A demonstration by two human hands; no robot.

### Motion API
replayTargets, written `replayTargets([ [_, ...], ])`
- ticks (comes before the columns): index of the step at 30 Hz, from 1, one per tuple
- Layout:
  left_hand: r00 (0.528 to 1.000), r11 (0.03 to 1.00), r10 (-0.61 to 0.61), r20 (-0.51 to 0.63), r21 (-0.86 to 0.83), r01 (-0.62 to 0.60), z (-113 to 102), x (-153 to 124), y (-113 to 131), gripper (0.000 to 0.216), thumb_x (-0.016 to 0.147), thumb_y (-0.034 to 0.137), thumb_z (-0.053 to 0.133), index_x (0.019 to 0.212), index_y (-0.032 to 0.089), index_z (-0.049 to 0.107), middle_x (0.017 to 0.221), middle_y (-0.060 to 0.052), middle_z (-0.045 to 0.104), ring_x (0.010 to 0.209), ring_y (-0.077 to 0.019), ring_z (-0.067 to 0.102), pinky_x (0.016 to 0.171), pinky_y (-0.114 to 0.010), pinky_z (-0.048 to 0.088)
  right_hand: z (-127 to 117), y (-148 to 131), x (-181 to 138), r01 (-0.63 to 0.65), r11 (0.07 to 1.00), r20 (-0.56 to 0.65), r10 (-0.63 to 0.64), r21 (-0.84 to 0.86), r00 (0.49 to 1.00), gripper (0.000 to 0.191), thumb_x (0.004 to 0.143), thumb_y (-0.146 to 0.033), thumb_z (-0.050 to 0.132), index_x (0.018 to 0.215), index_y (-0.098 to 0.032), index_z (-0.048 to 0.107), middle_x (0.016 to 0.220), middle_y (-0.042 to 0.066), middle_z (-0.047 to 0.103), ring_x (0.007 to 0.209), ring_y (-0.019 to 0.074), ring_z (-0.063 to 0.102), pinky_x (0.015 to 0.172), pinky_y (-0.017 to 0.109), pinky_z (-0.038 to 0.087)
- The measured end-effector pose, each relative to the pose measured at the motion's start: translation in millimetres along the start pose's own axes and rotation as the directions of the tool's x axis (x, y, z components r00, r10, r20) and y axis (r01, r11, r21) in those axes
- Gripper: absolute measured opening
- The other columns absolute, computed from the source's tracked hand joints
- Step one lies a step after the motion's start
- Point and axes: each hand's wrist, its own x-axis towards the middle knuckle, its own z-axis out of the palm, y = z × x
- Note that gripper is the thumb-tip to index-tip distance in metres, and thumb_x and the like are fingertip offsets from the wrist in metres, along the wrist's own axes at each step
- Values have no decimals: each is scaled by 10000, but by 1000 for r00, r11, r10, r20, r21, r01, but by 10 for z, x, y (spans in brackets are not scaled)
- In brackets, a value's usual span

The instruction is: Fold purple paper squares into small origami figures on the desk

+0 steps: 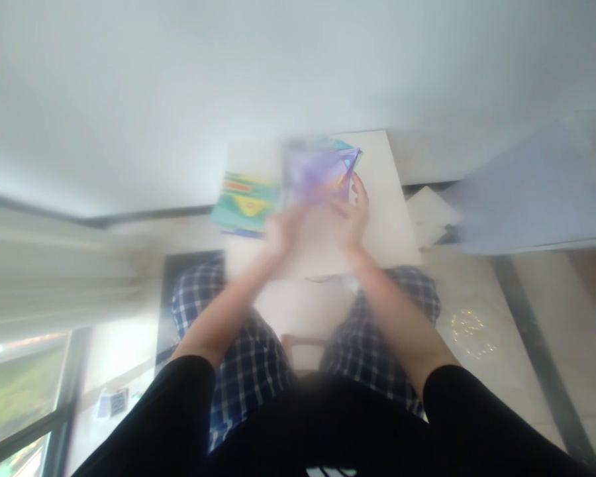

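A purple booklet or packet (320, 171), its left part smeared by motion, is at the upper middle of the small white table (385, 225). Parts of a teal item (342, 144) show behind its top edge. My right hand (353, 211) grips its lower right corner, thumb below and fingers curved along the right edge. Close to its lower left edge is my left hand (285, 230), too blurred to make out the fingers or what they hold. A green and yellow booklet (248, 204) lies left of it, overhanging the table's left edge, with a dark blue edge under it.
A white wall (179, 99) rises behind the table. My knees in checked trousers (248, 351) flank the table's near side. A large pale grey panel (536, 192) stands at right. A window (20, 397) is at lower left.
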Motion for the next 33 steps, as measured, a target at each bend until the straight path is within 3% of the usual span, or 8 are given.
replayTargets([
  [3, 999, 999, 36, -31, 15, -36, 8, -111, 149, 269, 895, 338, 641, 1121, 250, 759, 1177, -93, 738, 1146, -282, 675, 988, -417, 549, 18, 30, -36, -20, 1000, -31, 20, 19, 999, 188, 892, -314, 626, 1008, -281, 770, 1497, 39, 467, 1401, 294, 458, 1155, 553, 400],
  [8, 996, 998, 57, 62, -22, -56, 4, -254, 260, 353, 912, 396, 614, 1207, 239, 727, 1234, -91, 719, 1127, -285, 688, 968, -405, 568, 11, 44, -49, -61, 997, 12, 61, 38, 998, 192, 892, -296, 613, 1005, -285, 768, 1530, 33, 431, 1456, 309, 382, 1175, 594, 350],
  [11, 998, 1000, 27, 54, -12, -26, 33, -279, 164, 354, 932, 407, 583, 1205, 234, 726, 1242, -84, 717, 1114, -265, 695, 977, -394, 559, 19, -17, -63, -70, 997, 17, 70, 21, 997, 215, 900, -312, 596, 1033, -276, 762, 1537, 40, 427, 1468, 307, 368, 1195, 586, 332],
  [17, 989, 995, 30, -147, 94, -16, -52, -43, -178, 358, 945, 390, 546, 1211, 212, 708, 1217, -83, 728, 1138, -253, 684, 1034, -399, 512, 98, -173, -85, -83, 993, 110, 74, 80, 991, 468, 921, -459, 573, 1352, -278, 587, 1528, 71, 463, 1474, 280, 369, 1180, 506, 397],
  [20, 992, 992, 82, -99, 99, -72, -173, 132, -259, 341, 933, 374, 552, 1166, 194, 723, 1183, -91, 740, 1154, -259, 678, 1049, -405, 505, 62, -177, -36, -192, 967, 98, 177, 168, 979, 513, 944, -563, 468, 1388, -316, 536, 1524, 62, 472, 1413, 269, 457, 1098, 487, 495],
  [23, 992, 989, 123, -29, 81, -120, -250, 203, -241, 353, 912, 400, 573, 1146, 186, 728, 1214, -99, 727, 1200, -272, 652, 1080, -426, 483, -5, -101, 46, -342, 891, 109, 325, 297, 940, 600, 883, -657, 507, 1398, -347, 499, 1550, 64, 437, 1315, 288, 552, 969, 482, 581],
  [27, 991, 990, 134, 11, 51, -134, -227, 180, -164, 384, 873, 466, 617, 1115, 190, 730, 1197, -97, 733, 1176, -265, 663, 1058, -406, 505, -6, 62, 109, -514, 716, 292, 424, 471, 858, 913, 733, -682, 692, 1496, -386, 286, 1391, 84, 584, 1142, 274, 661, 837, 449, 625],
  [33, 979, 999, 18, -201, -40, -26, -131, 247, -273, 522, 810, 553, 706, 1192, 207, 623, 1052, -85, 730, 963, -220, 709, 887, -380, 574, 97, 65, 40, -637, 509, 421, 482, 580, 768, 945, 593, -539, 857, 1386, -395, 364, 1054, 2, 718, 908, 213, 714, 729, 384, 632],
])
